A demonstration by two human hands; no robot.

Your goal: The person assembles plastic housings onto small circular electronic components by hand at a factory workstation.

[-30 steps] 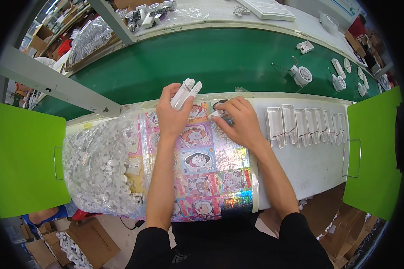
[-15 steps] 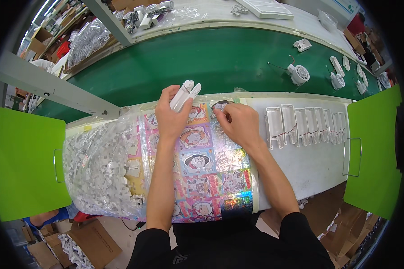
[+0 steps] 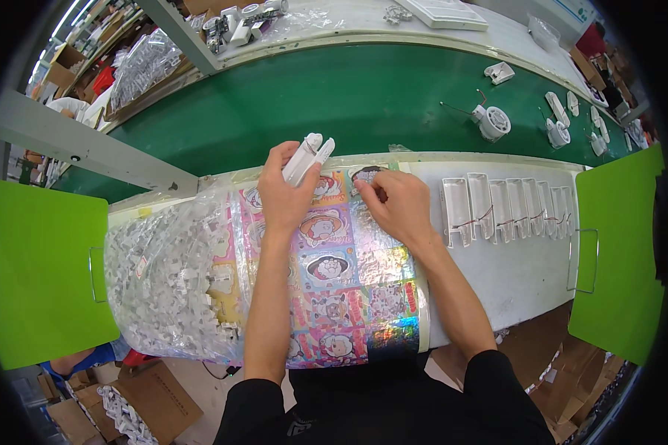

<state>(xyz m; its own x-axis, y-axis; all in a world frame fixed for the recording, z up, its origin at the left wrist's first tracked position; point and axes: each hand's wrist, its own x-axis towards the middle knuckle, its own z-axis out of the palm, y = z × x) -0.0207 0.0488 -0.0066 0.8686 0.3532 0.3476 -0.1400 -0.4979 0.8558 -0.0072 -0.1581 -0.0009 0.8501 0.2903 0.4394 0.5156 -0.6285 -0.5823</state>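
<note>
My left hand [image 3: 286, 194] is closed round a white plastic casing [image 3: 303, 165], held tilted above the far edge of the picture-covered sheet [image 3: 323, 297]. The casing is long and hollow, with a rounded part at its upper end. To the right, my right hand [image 3: 399, 202] is curled with thumb and fingertips drawn together, low over the sheet's far edge. What its fingers pinch, if anything, is hidden. A row of similar white casings [image 3: 502, 202] with thin red and dark wires lies on the white tabletop to the right of my right hand.
A clear bag of small white parts [image 3: 167, 274] lies at the left. Beyond the table runs a green conveyor belt [image 3: 312, 96] carrying round white units with wires [image 3: 491, 122]. Bright green panels [image 3: 620, 252] flank the table; a grey metal post [image 3: 89, 148] stands at the left.
Hardly anything differs. Both hands keep their places, with the white casing still in my left hand; the view has shifted very slightly.
</note>
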